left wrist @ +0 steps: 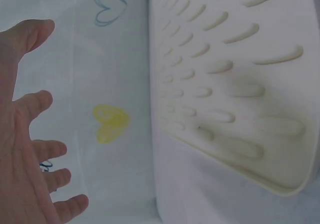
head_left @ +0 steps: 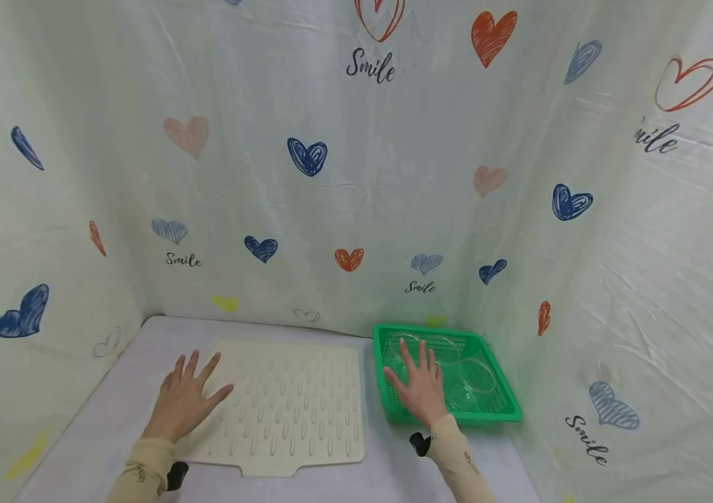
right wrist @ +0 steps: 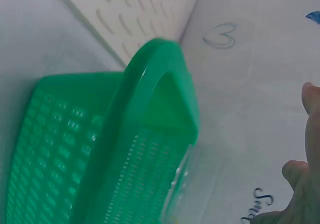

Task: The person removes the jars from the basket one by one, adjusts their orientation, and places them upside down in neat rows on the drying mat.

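My left hand (head_left: 183, 402) is spread above the left edge of a cream drying mat (head_left: 287, 398) with rows of raised oval ridges and a tab at the front. In the left wrist view the fingers (left wrist: 52, 149) stand apart, holding nothing. To the right, my right hand (head_left: 422, 388) hovers with splayed fingers over the left part of a green plastic basket (head_left: 512, 402). Several clear round vessels (head_left: 478, 377) sit in the basket, partly hidden by that hand. The right wrist view shows the basket's slotted wall (right wrist: 60, 134) and part of one clear vessel (right wrist: 182, 184).
A white cloth (head_left: 387, 447) covers the table under mat and basket. Pale curtains (head_left: 369, 195) printed with hearts and "Smile" hang behind the table and on both sides. The basket stands close to the right curtain. Black straps (head_left: 420, 444) circle both wrists.
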`<state>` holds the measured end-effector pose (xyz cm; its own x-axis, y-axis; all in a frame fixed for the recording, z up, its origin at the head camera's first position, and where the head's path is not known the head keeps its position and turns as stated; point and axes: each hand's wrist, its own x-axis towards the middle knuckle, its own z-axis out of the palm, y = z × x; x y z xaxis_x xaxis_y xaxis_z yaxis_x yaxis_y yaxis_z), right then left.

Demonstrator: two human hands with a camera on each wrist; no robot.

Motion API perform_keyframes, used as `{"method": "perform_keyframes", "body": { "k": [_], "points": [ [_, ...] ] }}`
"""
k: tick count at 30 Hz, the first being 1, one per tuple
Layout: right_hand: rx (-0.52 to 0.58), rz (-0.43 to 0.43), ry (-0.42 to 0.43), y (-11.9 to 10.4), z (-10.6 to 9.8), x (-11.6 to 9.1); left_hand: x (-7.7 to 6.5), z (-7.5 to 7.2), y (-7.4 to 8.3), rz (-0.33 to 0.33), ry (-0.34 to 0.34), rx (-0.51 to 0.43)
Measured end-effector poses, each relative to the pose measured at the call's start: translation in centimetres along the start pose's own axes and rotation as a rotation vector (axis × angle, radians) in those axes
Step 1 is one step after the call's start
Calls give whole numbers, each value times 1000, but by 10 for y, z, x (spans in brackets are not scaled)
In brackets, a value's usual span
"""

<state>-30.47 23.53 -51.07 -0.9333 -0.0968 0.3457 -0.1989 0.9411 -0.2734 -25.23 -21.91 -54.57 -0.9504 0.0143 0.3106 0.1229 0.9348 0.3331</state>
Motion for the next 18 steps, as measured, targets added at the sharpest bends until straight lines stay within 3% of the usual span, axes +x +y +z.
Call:
{"method": "perform_keyframes", "body": {
  "k": [10, 18],
  "points": [
    [-54, 20, -88, 32, 16, 52, -12, 7, -9, -28, -83, 16],
    [-80, 56, -186, 52, 26, 70, -14, 9, -7, -22, -122, -21]
  ]
}}
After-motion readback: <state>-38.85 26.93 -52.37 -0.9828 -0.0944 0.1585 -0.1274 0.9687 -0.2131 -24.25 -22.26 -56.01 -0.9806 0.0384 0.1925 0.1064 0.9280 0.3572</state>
